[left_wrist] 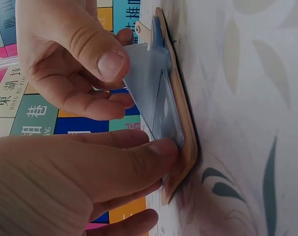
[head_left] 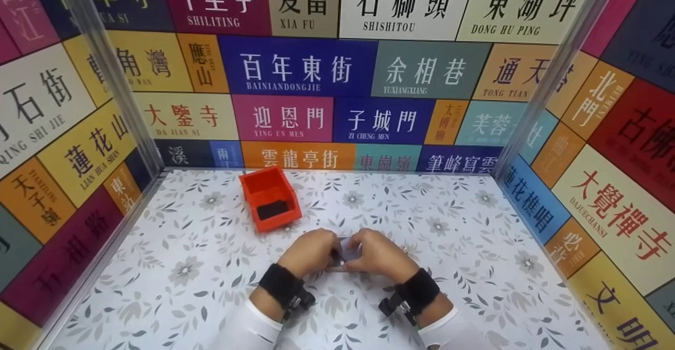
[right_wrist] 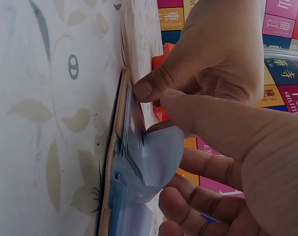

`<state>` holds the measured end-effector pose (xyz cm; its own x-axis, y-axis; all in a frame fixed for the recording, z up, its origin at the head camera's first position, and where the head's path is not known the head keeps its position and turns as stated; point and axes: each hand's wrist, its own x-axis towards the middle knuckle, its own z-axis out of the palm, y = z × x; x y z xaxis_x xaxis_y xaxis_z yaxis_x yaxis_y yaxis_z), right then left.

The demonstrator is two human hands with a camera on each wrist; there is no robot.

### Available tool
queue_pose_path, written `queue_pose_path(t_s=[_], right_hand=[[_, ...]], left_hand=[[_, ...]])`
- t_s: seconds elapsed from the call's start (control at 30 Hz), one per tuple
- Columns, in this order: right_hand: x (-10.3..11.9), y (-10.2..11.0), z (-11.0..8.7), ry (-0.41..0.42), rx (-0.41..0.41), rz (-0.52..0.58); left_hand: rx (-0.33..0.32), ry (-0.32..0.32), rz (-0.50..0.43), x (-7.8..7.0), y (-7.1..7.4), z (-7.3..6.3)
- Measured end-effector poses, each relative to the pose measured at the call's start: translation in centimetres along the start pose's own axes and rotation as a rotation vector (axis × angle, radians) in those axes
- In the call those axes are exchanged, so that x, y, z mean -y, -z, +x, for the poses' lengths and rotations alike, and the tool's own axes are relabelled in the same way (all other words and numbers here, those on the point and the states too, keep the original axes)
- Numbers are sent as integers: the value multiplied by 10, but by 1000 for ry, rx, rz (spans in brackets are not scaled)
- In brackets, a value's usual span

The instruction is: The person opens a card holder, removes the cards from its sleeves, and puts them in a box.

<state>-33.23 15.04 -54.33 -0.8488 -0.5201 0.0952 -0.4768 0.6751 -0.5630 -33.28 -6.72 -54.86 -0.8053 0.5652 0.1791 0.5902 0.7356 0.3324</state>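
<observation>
A card holder (head_left: 348, 252) with a tan cover (left_wrist: 187, 132) and clear plastic sleeves (right_wrist: 161, 155) lies spread on the table between both hands. My left hand (head_left: 308, 255) holds its left part, the thumb (left_wrist: 161, 150) pressing on the sleeves near the cover's edge. From the other side my right hand (head_left: 377, 255) pinches a raised sleeve by its edge, thumb (left_wrist: 112, 64) in front and fingers behind. A small snap tab (left_wrist: 143, 32) sticks out from the cover. The fingers partly hide the sleeves in the head view.
Beyond the left hand stands a red-orange bin (head_left: 270, 181) with a flat black object (head_left: 272, 209) in it. A floral-patterned table (head_left: 453, 287) lies under everything. Panels with coloured name signs (head_left: 298, 65) wall in its back and sides.
</observation>
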Motion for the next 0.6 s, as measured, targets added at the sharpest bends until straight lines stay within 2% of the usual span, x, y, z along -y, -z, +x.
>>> queue_pose_path(t_s=[0.13, 0.37, 0.6], right_hand=[[0, 0, 0, -11, 0, -15], [2, 4, -1, -97, -8, -39], [-2, 8, 1, -197, -107, -74]], left_hand=[[-15, -7, 3, 0, 0, 0], [-14, 15, 19, 1, -1, 0], [-22, 27, 53, 0, -3, -1]])
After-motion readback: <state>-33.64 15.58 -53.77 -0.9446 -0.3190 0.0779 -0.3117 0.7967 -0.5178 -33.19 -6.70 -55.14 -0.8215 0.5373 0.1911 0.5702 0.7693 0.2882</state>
